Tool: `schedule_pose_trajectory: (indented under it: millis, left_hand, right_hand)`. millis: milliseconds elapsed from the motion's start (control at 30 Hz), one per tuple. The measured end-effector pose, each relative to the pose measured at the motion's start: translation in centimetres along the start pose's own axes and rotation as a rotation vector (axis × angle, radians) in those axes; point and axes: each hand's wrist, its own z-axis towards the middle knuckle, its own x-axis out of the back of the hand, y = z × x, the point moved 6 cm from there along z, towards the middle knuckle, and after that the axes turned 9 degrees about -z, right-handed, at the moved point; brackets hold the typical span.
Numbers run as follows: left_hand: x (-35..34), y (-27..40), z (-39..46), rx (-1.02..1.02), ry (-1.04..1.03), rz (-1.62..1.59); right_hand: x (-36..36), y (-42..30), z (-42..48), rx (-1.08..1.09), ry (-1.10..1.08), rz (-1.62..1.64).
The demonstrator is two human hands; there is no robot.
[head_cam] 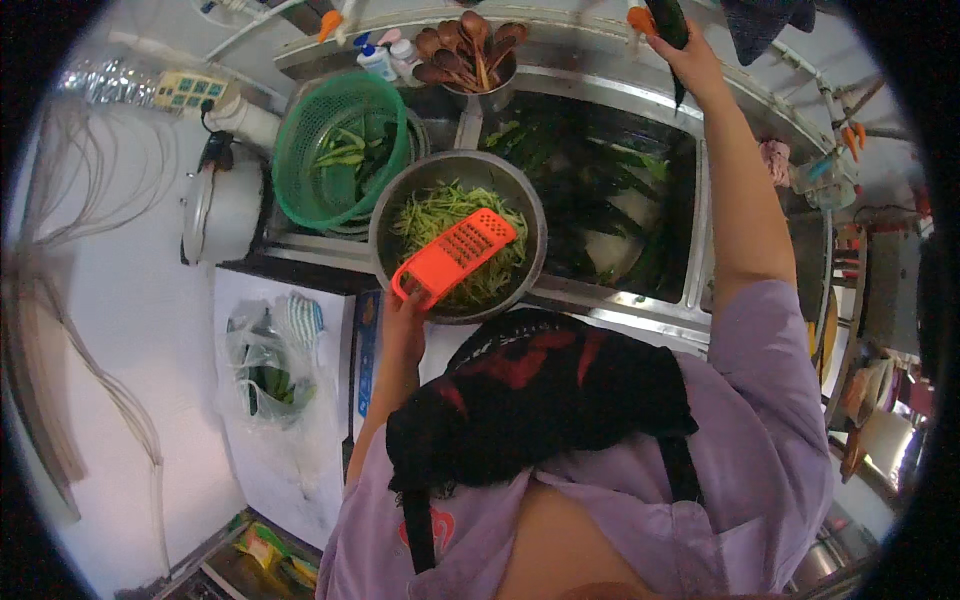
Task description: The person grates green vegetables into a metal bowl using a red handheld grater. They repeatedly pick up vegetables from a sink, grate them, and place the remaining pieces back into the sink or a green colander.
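Note:
My left hand (407,319) grips the handle end of an orange plastic grater (459,255). The grater lies slanted over a round metal bowl (537,225) that holds shredded green vegetable (431,206). At the top right, my right hand (686,56) is raised and shut on a long dark green vegetable (667,22), perhaps a cucumber; its upper end runs out of the picture. Below that hand is a metal sink basin (696,217) with water and dark green vegetables or leaves in it.
A green plastic basket (281,161) with green peelings stands left of the bowl. Wooden spoons (476,45) fill a metal pot (491,97) behind the bowl, beside pump bottles (375,61). A lidded metal pot (232,214) and a plastic bag (262,375) with green contents are farther left.

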Motion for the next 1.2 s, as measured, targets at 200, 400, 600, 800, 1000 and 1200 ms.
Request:
schedule_pose_trajectory:
  millis: [200, 400, 600, 800, 1000, 1200]
  left_hand:
    - [-5.3, 4.6, -0.6, -0.695, -0.062, 0.863]
    - [-24.9, 0.7, 5.9, -0.77, -0.721, 1.141]
    - [-38.8, -7.2, 16.5, -0.115, -0.635, 0.714]
    - [-43.7, -8.4, 15.3, 0.131, -0.556, 0.242]
    - [-44.6, -7.5, 17.5, -0.027, -0.623, 0.276]
    - [-44.3, -4.7, 18.8, -0.053, -0.693, 0.456]
  right_hand:
    - [-3.8, 13.8, -5.5, -0.394, 0.217, 0.4]
    - [-11.9, 10.6, -11.5, -0.644, -0.224, 0.397]
    - [-11.8, 11.8, -12.0, -0.504, -0.093, 0.247]
    - [-8.7, 11.7, -11.9, -0.399, 0.016, 0.294]
    - [-9.5, 11.3, -12.3, -0.627, -0.098, 0.428]
    - [-10.2, 11.5, -12.5, -0.594, -0.096, 0.466]
